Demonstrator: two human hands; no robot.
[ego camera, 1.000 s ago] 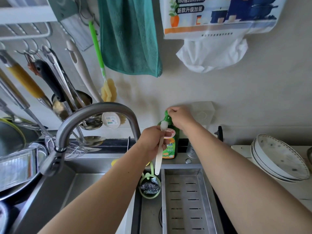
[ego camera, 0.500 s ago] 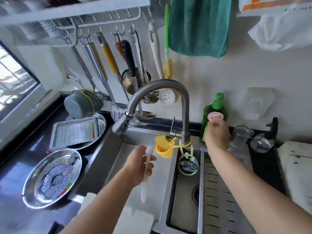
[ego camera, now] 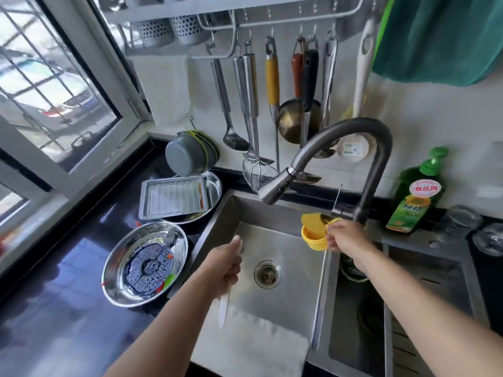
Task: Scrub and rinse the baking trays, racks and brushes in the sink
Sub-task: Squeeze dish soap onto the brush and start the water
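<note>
Stainless steel sink [ego camera: 272, 213]; the left hand [ego camera: 224, 263] grips a white-handled brush [ego camera: 223, 308] over it; the right hand [ego camera: 344, 236] pinches a hanging yellow plastic cup [ego camera: 313, 236]; green dish-soap bottle [ego camera: 416, 191] labelled "食品用"

"食品用" on green soap bottle [ego camera: 416, 191]

Bright daylight is coming in through the barred window [ego camera: 51, 85] on the left side. It is making a pale bluish glare on the glossy black countertop [ego camera: 62, 289] and shining spots on the round steel dish [ego camera: 144, 263]. The wide lens is bending the straight lines near the edges. The corners and the forearms are looking soft and slightly blurred.
</note>
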